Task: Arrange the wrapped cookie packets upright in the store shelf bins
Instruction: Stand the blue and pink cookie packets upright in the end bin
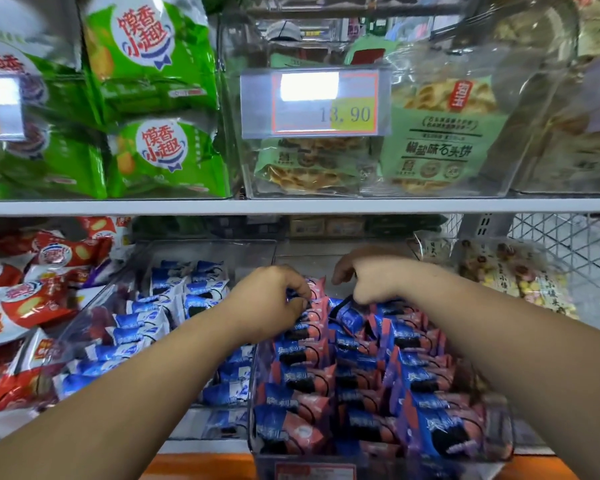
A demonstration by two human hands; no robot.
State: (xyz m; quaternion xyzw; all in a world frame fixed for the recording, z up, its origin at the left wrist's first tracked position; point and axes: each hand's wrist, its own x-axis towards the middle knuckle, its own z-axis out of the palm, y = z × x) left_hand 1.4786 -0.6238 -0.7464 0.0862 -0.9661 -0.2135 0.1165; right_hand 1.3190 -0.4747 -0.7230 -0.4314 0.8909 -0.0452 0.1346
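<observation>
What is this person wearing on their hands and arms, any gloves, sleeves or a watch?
Nothing that shows. The left hand and right hand are bare, without gloves or visible rings. The left forearm and right forearm are uncovered down to the picture's edge, so no sleeve comes into view, and neither wrist carries a watch or band.

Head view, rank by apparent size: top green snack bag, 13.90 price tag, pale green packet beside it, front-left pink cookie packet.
1. top green snack bag and pale green packet, too alike to split.
2. price tag.
3. pink cookie packet, smallest despite nearness.
</observation>
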